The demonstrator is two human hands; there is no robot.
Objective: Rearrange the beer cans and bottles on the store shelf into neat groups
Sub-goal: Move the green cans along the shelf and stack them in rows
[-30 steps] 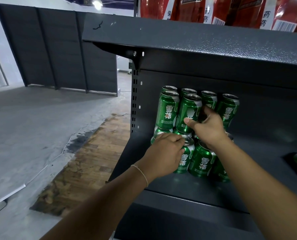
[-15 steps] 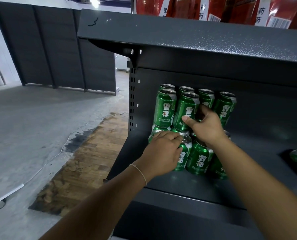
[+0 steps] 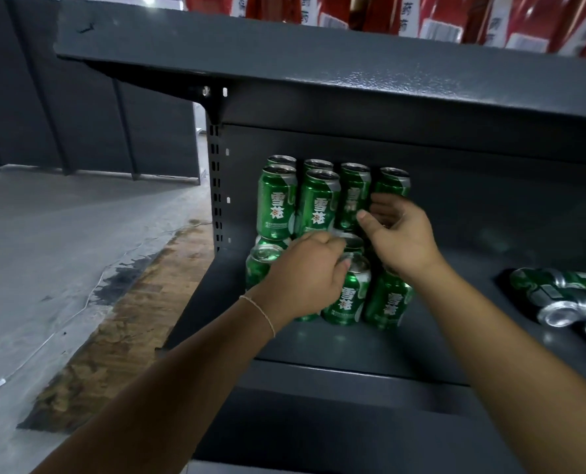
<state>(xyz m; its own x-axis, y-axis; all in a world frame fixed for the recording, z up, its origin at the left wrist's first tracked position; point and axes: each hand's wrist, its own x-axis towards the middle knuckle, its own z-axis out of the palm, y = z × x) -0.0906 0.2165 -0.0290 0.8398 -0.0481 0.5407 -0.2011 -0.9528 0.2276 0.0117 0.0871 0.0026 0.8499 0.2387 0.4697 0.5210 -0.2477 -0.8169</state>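
Nearest the camera, two bare forearms reach in over the front lip of the dark metal shelf. The left hand, a thin band at its wrist, lies over the front row of green beer cans with its fingers curled down onto the tops; its grip looks closed on a front can, though the fingertips are hidden behind the knuckles. Just beside it, another front can stands upright under the right wrist.

Further in, the right hand reaches toward the upper tier of cans, which stands on the lower cans' tops. Its thumb and fingers are curved and apart, around the side of a back can but not clearly clamped on it; it appears to hold nothing yet.

Off to the right on the same shelf, loose cans lie on their sides, well apart from the group and not yet sorted.

At the back, the upper shelf overhangs, with red packages on it.

The main risk is probably the stacked tier: a nudge from the right hand or a tug on a lower can could tip upper cans forward off the shelf. The lying cans could also roll toward the edge if bumped.
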